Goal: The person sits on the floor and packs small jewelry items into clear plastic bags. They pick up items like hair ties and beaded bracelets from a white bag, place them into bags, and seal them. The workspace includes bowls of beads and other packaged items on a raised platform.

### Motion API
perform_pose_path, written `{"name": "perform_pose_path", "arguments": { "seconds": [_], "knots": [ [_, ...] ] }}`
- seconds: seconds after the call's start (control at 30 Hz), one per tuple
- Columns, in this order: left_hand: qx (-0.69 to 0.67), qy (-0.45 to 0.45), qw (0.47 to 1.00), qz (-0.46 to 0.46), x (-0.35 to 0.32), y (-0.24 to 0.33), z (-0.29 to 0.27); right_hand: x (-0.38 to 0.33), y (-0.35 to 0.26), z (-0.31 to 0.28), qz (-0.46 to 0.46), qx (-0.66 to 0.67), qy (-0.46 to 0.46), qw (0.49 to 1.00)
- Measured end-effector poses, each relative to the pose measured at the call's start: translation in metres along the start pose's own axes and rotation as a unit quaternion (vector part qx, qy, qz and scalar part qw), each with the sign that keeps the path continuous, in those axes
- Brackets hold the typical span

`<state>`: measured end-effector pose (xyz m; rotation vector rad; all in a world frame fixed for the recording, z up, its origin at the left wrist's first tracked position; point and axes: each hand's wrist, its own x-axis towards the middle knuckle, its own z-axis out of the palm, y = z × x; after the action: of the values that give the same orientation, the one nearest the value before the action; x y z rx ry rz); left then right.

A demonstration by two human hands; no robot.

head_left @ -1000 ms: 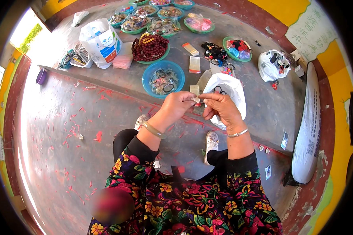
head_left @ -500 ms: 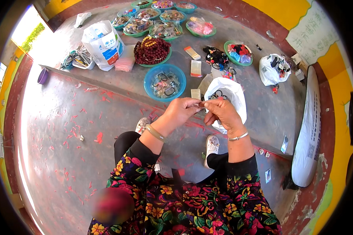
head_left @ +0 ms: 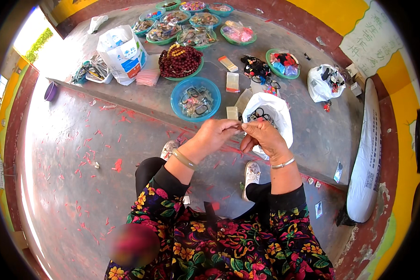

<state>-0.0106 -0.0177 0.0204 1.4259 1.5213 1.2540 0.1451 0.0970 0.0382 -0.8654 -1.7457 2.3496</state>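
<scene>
My left hand (head_left: 214,135) and my right hand (head_left: 267,136) meet fingertip to fingertip in front of me. Both thumbs pinch against their forefingers; whatever lies between them is too small to make out. Just behind my right hand stands an open white plastic bag (head_left: 283,114) with black hair ties (head_left: 262,113) in it. Beyond my left hand sits a blue basin (head_left: 176,106) of small clear packets, some with dark hair ties inside.
Farther back are a green basin heaped with dark red bead strings (head_left: 177,63), several basins of packets and a tall white bag (head_left: 123,58). Flat boxes (head_left: 233,82) lie near the middle. A stuffed white sack (head_left: 364,158) leans at right. Red scraps (head_left: 118,163) litter the floor.
My joined fingertips have shifted very slightly, and my right fingers have moved a little. Both hands keep their pinch, and the things around them stay in place.
</scene>
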Motion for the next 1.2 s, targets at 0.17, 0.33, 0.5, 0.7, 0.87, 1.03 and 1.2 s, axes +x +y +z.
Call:
{"name": "perform_pose_path", "arguments": {
  "seconds": [0.17,0.33,0.5,0.7,0.87,1.03,1.2],
  "knots": [
    [0.037,-0.027,0.999,0.007,-0.002,-0.001,0.000,0.002,0.001,-0.003,-0.001,0.002,0.000,1.000],
    [0.033,-0.041,0.998,-0.034,-0.001,0.002,-0.003,0.001,-0.001,-0.004,0.010,-0.012,0.014,1.000],
    [-0.151,0.025,0.979,-0.132,0.001,-0.012,-0.004,0.000,-0.001,-0.004,-0.066,-0.048,0.049,0.995],
    [0.095,0.062,0.991,-0.065,0.001,-0.008,-0.008,0.010,0.017,0.000,-0.259,-0.365,0.199,0.872],
    [0.025,0.120,0.992,-0.011,0.002,-0.005,0.003,0.008,0.018,0.024,-0.307,-0.621,0.227,0.685],
    [-0.023,0.112,0.992,-0.056,0.003,-0.012,0.008,0.015,0.025,0.036,-0.347,-0.664,0.220,0.625],
    [-0.083,0.127,0.984,-0.096,0.005,-0.022,0.009,0.015,0.027,0.038,-0.374,-0.673,0.210,0.603]
  ]
}}
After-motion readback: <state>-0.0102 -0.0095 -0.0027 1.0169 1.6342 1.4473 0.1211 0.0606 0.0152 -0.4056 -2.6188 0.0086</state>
